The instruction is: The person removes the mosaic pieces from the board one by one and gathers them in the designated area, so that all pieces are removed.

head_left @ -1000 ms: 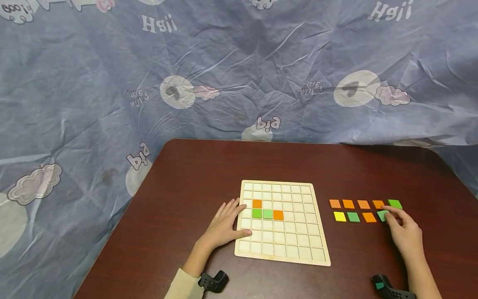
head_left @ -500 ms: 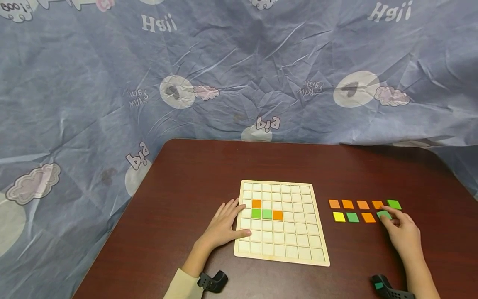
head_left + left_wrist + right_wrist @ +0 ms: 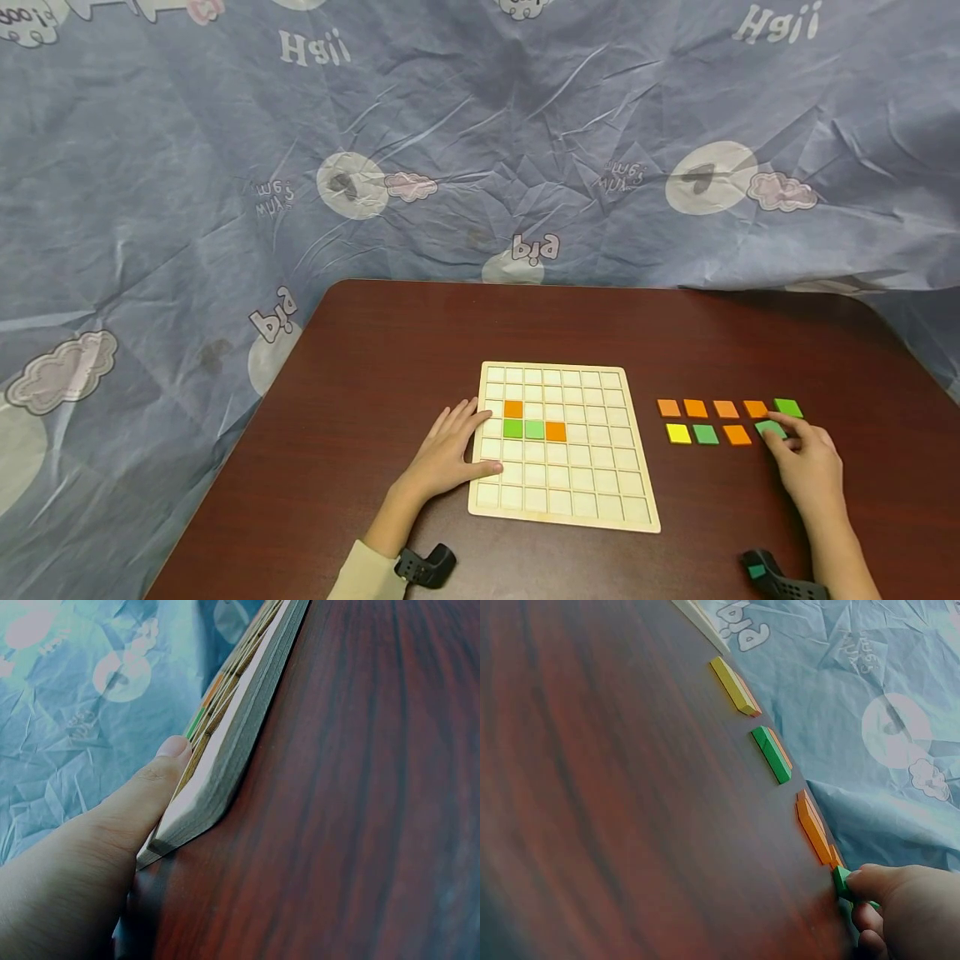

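Observation:
A pale wooden grid board (image 3: 564, 528) lies on the table, with two orange and two green square tiles (image 3: 534, 429) in its cells. My left hand (image 3: 442, 454) rests on the board's left edge, fingers spread and thumb on the rim; in the left wrist view the thumb (image 3: 172, 748) presses the edge. At the right end of the front tile row, my right hand (image 3: 810, 462) pinches a green tile (image 3: 770, 428) between thumb and fingers. In the right wrist view this green tile (image 3: 841, 883) shows beside the thumb, partly hidden by the hand.
Two rows of loose tiles lie right of the board. The front row has a yellow tile (image 3: 678, 434), a green tile (image 3: 706, 435) and an orange tile (image 3: 737, 435). Behind are several orange tiles (image 3: 695, 409) and a light green tile (image 3: 788, 408). A patterned cloth (image 3: 480, 125) hangs behind the table.
The right hand has drawn in slightly and the green tile in its fingers has shifted and turned a little. The left hand and board keep their places.

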Tool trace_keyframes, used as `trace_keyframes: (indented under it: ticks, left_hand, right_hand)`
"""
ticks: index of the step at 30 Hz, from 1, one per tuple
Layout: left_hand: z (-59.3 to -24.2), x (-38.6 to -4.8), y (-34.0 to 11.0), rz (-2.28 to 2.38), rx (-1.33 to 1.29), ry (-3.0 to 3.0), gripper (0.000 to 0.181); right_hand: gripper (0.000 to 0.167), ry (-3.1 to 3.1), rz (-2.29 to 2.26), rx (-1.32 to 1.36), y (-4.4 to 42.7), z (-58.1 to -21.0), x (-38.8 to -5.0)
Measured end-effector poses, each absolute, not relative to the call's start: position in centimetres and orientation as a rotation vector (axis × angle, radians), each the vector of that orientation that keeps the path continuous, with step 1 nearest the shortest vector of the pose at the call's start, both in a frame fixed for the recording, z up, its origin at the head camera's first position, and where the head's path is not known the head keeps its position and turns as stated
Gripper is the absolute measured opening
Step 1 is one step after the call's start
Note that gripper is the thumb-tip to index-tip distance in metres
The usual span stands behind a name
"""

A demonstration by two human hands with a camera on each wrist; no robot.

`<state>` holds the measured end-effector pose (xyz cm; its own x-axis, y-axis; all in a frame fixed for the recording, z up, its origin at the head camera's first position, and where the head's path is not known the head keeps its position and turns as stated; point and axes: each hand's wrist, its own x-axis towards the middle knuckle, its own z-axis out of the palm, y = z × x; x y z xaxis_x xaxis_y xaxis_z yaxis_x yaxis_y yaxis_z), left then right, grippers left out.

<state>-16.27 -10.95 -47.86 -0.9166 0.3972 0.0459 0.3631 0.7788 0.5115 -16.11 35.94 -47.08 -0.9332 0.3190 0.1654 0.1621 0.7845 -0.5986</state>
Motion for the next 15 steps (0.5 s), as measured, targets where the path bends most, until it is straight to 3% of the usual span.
trace_keyframes:
  ticks: [15]
  left_hand:
    - [-47.78, -16.26, -10.94, 0.811, 0.633, 2.904, 0.079]
  right_hand:
    - [0.037, -2.704, 0.836, -0.376, 35.83, -47.36, -16.12]
